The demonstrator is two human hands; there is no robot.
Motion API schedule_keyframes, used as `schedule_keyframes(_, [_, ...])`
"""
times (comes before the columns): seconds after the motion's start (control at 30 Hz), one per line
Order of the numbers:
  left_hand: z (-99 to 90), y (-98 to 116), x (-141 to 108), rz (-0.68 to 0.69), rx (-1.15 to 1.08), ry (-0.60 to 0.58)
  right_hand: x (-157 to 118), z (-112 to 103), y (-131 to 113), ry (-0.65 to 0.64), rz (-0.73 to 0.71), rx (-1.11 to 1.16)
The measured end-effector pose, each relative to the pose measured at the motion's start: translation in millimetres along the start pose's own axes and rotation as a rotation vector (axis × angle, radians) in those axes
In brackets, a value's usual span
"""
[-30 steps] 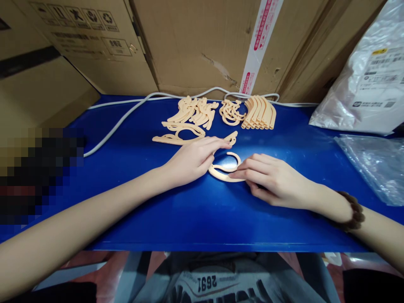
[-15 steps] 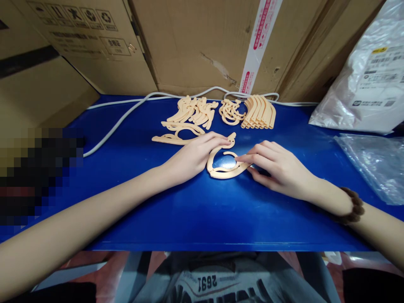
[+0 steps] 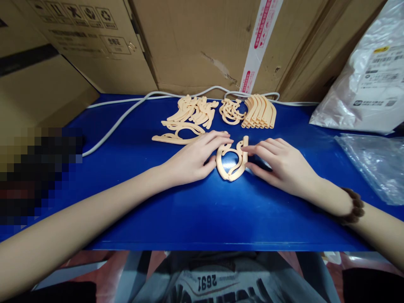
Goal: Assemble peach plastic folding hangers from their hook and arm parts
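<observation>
A beige plastic folding hanger [image 3: 232, 178] stands between my hands, its two curved arms folded up around a round hook. My left hand [image 3: 200, 158] rests against its left arm, thumb at the side and fingers over the top end. On the other side, my right hand [image 3: 277, 166] grips the right arm between thumb and index finger. Left of it, partly under my left hand, lie more hanger pieces joined together [image 3: 172, 139]. My left fingers hide part of the held hanger's upper left end.
Behind are a heap of short curved arms [image 3: 192, 110], a pile of hooks [image 3: 232, 111] and a neat stack of curved arms [image 3: 260, 111]. A white cable [image 3: 121, 115] crosses the blue table [image 3: 202, 219]. Cardboard boxes [image 3: 195, 42] and plastic bags [image 3: 356, 97] border it.
The hanger's right arm has swung upward toward the left one, so the hanger is now folded narrower. My right hand moved with it, slightly up.
</observation>
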State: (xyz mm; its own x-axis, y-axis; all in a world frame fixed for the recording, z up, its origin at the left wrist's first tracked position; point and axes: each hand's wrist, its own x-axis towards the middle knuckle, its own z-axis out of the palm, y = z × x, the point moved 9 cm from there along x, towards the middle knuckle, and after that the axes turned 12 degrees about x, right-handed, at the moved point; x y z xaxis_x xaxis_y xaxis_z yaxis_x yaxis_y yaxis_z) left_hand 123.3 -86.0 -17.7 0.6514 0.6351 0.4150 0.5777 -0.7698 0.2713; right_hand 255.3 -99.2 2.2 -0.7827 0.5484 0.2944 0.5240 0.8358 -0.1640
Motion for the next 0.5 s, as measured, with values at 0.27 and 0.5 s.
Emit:
schedule_keyframes(0.27, [4.7, 2, -2, -0.009, 0.031, -0.051, 1, 11, -2, -0.047, -0.008, 0.095])
schedule_keyframes(0.5, [10.7, 0, -2, -0.043, 0.087, -0.126, 0, 14, -6, -0.122, -0.055, 0.269])
